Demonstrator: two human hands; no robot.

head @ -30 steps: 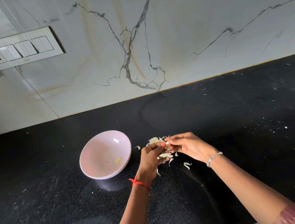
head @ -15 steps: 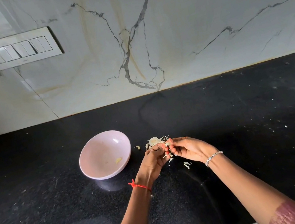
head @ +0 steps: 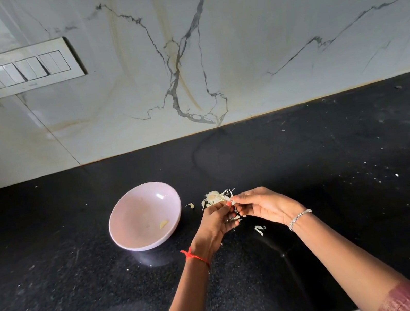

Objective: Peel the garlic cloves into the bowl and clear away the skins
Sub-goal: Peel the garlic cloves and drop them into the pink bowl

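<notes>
Pinching a garlic clove (head: 233, 200) between left grip (head: 216, 221) and right grip (head: 261, 207), fingertips meeting above the black counter (head: 339, 187); loose skins (head: 216, 197) heaped just behind; peeled clove (head: 164, 224) inside the pink bowl (head: 131, 238), leftward; switch plate (head: 18, 69) lettering too small to read.

The pale bit (head: 233, 200) pinched where the left hand (head: 216, 224) and right hand (head: 264, 206) meet is too small to tell clove from skin, their fingers hide the 6 o'clock side of the skin pile (head: 215, 197), and the picture's edge cuts the left forearm (head: 184, 300) at 6 o'clock and the right forearm (head: 351, 261) at 5 o'clock.
</notes>
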